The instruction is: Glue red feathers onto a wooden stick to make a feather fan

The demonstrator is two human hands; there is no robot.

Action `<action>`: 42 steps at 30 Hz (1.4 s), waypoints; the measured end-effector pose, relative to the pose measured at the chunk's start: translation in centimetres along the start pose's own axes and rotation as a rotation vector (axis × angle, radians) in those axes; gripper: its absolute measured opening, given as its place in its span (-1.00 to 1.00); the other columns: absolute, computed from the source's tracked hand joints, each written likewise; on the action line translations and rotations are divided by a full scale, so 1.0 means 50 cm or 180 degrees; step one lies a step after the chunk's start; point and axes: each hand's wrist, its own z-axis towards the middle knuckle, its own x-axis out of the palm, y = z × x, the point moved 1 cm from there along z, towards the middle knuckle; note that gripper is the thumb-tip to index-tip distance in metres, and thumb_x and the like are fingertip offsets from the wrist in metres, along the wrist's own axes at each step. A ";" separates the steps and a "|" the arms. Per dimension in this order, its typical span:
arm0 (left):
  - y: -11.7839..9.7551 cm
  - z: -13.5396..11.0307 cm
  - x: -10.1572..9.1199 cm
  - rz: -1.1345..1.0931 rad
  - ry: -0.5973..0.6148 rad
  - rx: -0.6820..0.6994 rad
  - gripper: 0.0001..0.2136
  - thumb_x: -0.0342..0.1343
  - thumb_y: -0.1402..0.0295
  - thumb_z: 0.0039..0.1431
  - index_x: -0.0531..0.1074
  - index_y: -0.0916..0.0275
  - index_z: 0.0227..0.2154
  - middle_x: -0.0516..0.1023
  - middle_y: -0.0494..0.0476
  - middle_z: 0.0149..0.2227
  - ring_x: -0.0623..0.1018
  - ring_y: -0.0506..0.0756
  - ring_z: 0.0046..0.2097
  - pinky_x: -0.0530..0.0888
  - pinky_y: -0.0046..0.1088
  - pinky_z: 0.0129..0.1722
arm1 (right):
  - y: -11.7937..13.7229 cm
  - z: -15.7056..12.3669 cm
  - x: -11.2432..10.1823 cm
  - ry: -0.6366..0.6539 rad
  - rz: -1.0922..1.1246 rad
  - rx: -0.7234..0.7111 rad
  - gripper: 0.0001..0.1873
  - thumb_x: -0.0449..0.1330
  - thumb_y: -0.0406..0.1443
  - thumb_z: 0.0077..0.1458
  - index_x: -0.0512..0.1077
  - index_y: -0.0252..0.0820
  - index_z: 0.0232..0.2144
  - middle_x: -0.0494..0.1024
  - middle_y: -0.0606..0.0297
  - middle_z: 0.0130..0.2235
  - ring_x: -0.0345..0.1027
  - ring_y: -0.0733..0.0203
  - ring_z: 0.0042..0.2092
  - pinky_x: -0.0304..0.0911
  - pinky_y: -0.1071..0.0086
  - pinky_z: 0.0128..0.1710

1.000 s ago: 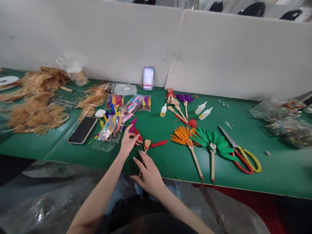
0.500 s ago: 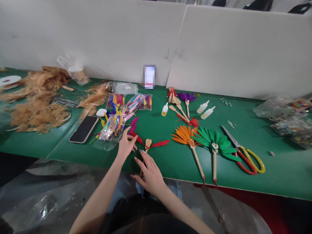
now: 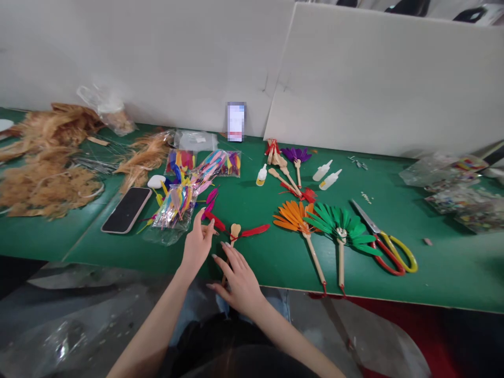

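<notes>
A wooden stick with a spoon-shaped head [image 3: 235, 231] lies near the front edge of the green table [image 3: 275, 257], with a red feather [image 3: 255, 230] on its right and another red feather [image 3: 215, 221] on its left. My left hand [image 3: 198, 243] hovers at the left red feather, fingers apart and slightly curled, with nothing clearly held. My right hand [image 3: 237, 276] lies flat over the stick's handle, fingers stretched out. A clear bag of coloured feathers [image 3: 176, 207] lies just left of my left hand.
An orange feather fan [image 3: 293, 217] and a green feather fan [image 3: 338, 224] lie to the right, then red-and-yellow scissors [image 3: 388, 244]. Glue bottles [image 3: 326, 175], a phone [image 3: 126, 209], tan feather piles [image 3: 47, 173] and plastic bags [image 3: 452, 189] lie around. White boards [image 3: 354, 79] stand behind.
My left hand has drawn slightly back from the left red feather and its fingers have opened. My right hand stays on the stick. The view has shifted a little.
</notes>
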 end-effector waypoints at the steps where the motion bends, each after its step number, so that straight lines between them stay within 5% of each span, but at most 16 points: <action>1: -0.002 0.001 0.001 -0.0098 0.0080 -0.0114 -0.45 -0.05 0.13 0.20 0.04 0.23 0.20 0.54 0.02 -0.45 0.44 -0.01 -0.58 0.41 -0.48 -0.48 | 0.000 0.000 0.000 -0.0004 0.0002 -0.0002 -0.38 0.11 -0.07 0.11 0.20 -0.26 0.15 0.05 -0.05 0.28 -0.14 -0.01 0.31 0.02 0.04 0.23; 13: 0.000 0.031 0.028 -0.1241 0.0283 -0.0717 -0.33 0.16 0.16 -0.01 0.05 0.12 0.16 0.49 -0.05 -0.42 0.34 -0.11 -0.70 0.29 -0.61 -0.69 | -0.002 0.000 0.005 -0.0017 -0.0109 -0.0022 -0.38 0.16 -0.12 0.09 0.21 -0.28 0.14 0.08 -0.08 0.26 -0.13 -0.02 0.31 0.05 0.04 0.21; 27: 0.007 0.083 0.054 -0.1301 0.0628 -0.0392 -0.31 0.24 0.26 -0.09 0.14 0.10 0.14 0.46 -0.09 -0.49 0.29 -0.13 -0.71 0.24 -0.63 -0.72 | 0.000 0.000 0.003 -0.0074 -0.0198 -0.0041 -0.39 0.11 -0.07 0.12 0.22 -0.28 0.14 0.09 -0.06 0.26 -0.11 0.02 0.30 0.05 0.09 0.22; 42: 0.000 0.087 0.037 -0.1206 0.0618 -0.0367 -0.39 0.22 0.25 -0.04 0.19 0.13 0.11 0.49 -0.08 -0.47 0.33 -0.12 -0.71 0.28 -0.61 -0.69 | 0.002 0.002 0.000 -0.0035 -0.0157 -0.0022 -0.38 0.11 -0.07 0.12 0.20 -0.28 0.15 0.09 -0.08 0.26 -0.12 0.01 0.30 0.06 0.06 0.21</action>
